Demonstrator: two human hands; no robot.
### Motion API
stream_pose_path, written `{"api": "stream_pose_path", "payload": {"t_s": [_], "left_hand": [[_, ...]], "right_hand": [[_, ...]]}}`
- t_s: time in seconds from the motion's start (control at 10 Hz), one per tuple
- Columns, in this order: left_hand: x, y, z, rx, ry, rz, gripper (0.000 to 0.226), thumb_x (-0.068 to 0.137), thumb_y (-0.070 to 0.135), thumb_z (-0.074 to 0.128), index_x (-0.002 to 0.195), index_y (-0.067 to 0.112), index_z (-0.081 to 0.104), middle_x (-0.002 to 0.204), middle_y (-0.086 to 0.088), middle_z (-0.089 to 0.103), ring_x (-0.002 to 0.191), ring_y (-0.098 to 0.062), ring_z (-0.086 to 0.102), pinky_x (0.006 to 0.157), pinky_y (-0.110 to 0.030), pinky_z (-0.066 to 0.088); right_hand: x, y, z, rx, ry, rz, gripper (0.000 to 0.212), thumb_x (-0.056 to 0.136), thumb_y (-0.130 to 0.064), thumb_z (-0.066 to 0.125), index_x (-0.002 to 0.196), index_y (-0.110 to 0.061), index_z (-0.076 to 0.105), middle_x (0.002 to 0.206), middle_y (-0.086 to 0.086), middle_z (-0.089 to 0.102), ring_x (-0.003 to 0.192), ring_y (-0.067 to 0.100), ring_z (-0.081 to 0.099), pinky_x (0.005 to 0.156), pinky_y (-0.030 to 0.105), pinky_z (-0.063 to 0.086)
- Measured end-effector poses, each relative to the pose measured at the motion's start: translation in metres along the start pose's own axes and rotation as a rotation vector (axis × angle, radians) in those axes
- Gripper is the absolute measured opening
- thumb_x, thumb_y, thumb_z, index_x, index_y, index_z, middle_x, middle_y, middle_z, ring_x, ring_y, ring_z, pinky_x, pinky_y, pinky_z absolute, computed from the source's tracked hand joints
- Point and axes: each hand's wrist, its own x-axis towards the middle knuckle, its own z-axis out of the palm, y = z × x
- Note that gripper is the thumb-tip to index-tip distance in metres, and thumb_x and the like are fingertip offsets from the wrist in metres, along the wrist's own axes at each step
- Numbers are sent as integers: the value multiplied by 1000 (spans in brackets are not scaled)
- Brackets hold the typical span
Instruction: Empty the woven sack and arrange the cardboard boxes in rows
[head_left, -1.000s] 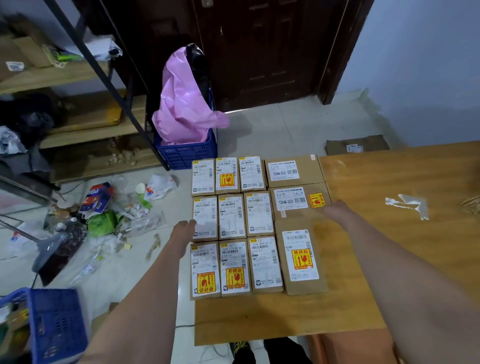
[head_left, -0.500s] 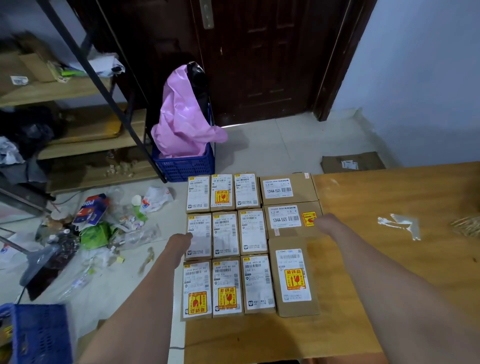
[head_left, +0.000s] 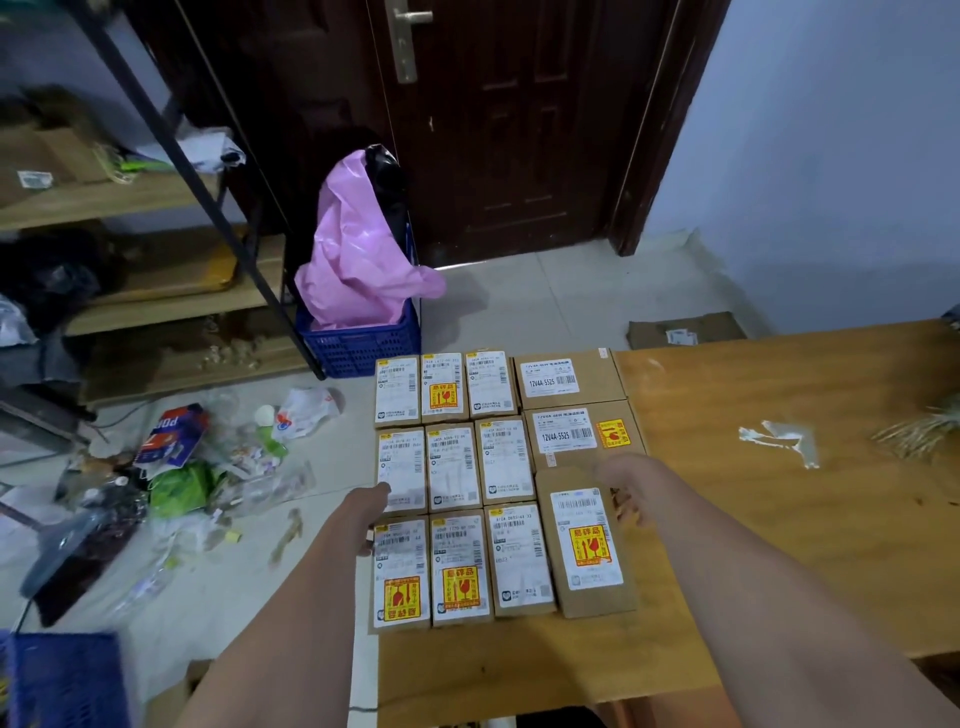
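Observation:
Several small cardboard boxes (head_left: 452, 465) with white shipping labels lie in three rows of three at the left end of the wooden table (head_left: 779, 545). To their right are two wider boxes (head_left: 563, 376) (head_left: 576, 434) and one long box (head_left: 587, 540) with a yellow fragile sticker. My left hand (head_left: 369, 506) rests against the left edge of the small boxes, between the middle and near rows. My right hand (head_left: 618, 483) touches the long box's upper right edge, fingers curled down. Neither hand holds anything. No woven sack is in view.
A blue crate (head_left: 358, 348) with a pink plastic bag (head_left: 358, 270) stands on the floor beyond the table. Litter (head_left: 197, 467) covers the floor at left, near wooden shelves (head_left: 156, 312). A blue basket (head_left: 62, 680) sits lower left. Torn tape (head_left: 779, 439) is on the table.
My right hand has moved nearer, from the second wide box to the long box's edge. My left hand has slid slightly nearer along the boxes' left edge. The camera has tilted up.

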Motion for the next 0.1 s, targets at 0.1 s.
{"api": "stream_pose_path", "payload": {"t_s": [0.1], "left_hand": [[4, -6, -8, 98, -5, 20, 49, 97, 47, 44, 126, 8, 52, 114, -14, 57, 91, -34, 54, 78, -40, 44]], "right_hand": [[-3, 4, 7, -69, 73, -5, 43, 97, -31, 54, 134, -11, 46, 107, 7, 57, 92, 21, 59, 65, 31, 49]]}}
